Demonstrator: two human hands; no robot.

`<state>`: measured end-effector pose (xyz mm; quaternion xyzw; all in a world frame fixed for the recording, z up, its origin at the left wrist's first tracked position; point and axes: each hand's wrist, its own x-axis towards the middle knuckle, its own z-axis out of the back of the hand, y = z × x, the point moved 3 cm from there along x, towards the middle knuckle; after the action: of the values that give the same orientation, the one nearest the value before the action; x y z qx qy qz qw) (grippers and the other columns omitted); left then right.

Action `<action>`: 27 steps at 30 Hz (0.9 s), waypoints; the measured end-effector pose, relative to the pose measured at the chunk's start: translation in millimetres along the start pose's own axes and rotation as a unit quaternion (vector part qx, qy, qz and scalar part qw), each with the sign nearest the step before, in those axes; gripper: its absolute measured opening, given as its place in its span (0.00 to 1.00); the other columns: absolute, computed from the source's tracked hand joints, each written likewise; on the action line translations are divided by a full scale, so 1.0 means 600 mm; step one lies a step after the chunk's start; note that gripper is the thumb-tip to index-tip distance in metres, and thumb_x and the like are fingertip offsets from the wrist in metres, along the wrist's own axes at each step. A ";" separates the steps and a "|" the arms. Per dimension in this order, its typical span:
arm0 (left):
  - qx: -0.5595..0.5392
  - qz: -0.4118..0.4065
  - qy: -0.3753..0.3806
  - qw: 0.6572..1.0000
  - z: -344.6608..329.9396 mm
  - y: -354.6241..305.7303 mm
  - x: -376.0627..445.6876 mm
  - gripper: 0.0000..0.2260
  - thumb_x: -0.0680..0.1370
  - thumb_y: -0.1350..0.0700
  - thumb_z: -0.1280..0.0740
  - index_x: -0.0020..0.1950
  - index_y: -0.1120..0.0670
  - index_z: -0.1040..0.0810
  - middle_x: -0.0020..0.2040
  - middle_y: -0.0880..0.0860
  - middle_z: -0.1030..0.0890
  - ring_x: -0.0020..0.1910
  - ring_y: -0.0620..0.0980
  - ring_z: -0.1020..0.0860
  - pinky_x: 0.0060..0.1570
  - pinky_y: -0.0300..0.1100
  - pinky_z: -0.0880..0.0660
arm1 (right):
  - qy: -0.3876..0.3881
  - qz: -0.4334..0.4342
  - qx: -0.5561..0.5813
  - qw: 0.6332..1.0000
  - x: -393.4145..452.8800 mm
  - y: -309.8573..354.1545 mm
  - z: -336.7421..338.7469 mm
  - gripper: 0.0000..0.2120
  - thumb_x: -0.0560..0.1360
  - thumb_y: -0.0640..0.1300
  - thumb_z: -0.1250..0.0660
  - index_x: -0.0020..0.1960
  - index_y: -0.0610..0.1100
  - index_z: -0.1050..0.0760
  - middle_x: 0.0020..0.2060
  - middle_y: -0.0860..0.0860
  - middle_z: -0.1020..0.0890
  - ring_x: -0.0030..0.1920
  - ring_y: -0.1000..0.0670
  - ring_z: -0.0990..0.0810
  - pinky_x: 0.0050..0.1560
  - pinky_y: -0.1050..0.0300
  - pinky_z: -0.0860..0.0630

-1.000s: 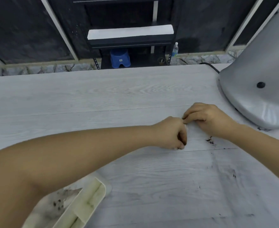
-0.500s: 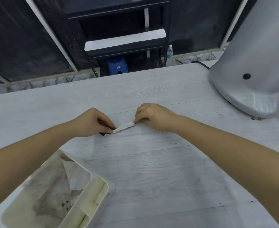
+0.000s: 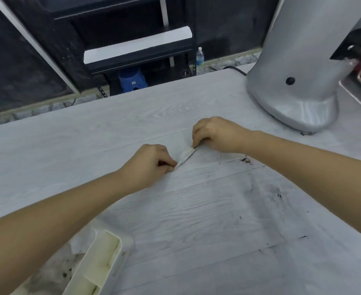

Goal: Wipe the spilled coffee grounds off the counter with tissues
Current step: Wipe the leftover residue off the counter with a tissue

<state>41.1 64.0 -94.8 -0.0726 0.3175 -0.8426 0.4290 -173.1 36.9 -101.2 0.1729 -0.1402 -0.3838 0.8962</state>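
Observation:
A thin, rolled-up white tissue (image 3: 186, 156) lies stretched on the pale wood-grain counter (image 3: 90, 145). My left hand (image 3: 147, 165) pinches its near-left end and my right hand (image 3: 215, 134) pinches its far-right end. A small clump of dark coffee grounds (image 3: 246, 160) sits just right of the tissue, under my right forearm. Faint dark smears and specks (image 3: 277, 193) spread over the counter to the near right.
A large silver machine base (image 3: 296, 90) stands at the far right with grounds at its foot (image 3: 307, 133). A cream plastic tray (image 3: 98, 265) holding soiled tissues (image 3: 53, 271) sits at the near left edge. Beyond the counter's far edge are dark shelves and a blue stool (image 3: 131, 80).
My hands went from close together to apart, drawing the tissue out into a strip between them. The view has swung, so the tray shows less and the smeared counter at right shows more.

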 end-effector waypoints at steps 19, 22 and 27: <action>0.062 -0.280 -0.025 0.958 -0.084 -0.196 0.218 0.09 0.78 0.63 0.33 0.54 0.55 0.16 0.47 0.49 0.21 0.45 0.44 0.25 0.47 0.40 0.26 | -0.318 -0.302 -0.115 0.892 -0.344 -0.013 0.060 0.13 0.70 0.26 0.31 0.47 0.40 0.16 0.42 0.47 0.17 0.44 0.46 0.20 0.46 0.58 0.24; 0.113 -0.331 -0.054 0.935 -0.096 -0.215 0.280 0.10 0.76 0.66 0.32 0.53 0.57 0.16 0.46 0.54 0.21 0.45 0.54 0.23 0.43 0.48 0.23 | -0.370 -0.358 -0.146 0.845 -0.344 -0.043 0.057 0.13 0.69 0.25 0.33 0.46 0.38 0.16 0.40 0.44 0.18 0.43 0.42 0.21 0.44 0.58 0.26; 0.142 -0.341 -0.059 0.927 -0.133 -0.215 0.336 0.12 0.74 0.64 0.33 0.55 0.56 0.16 0.47 0.56 0.20 0.48 0.58 0.22 0.44 0.51 0.23 | -0.339 -0.427 -0.151 0.824 -0.338 -0.086 0.024 0.10 0.68 0.29 0.30 0.46 0.39 0.16 0.41 0.45 0.18 0.45 0.40 0.21 0.41 0.49 0.22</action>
<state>-203.3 2.2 -110.9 -0.1650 0.1249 -0.9684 0.1395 -346.5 150.0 -134.0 -0.0634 -0.2879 -0.7790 0.5533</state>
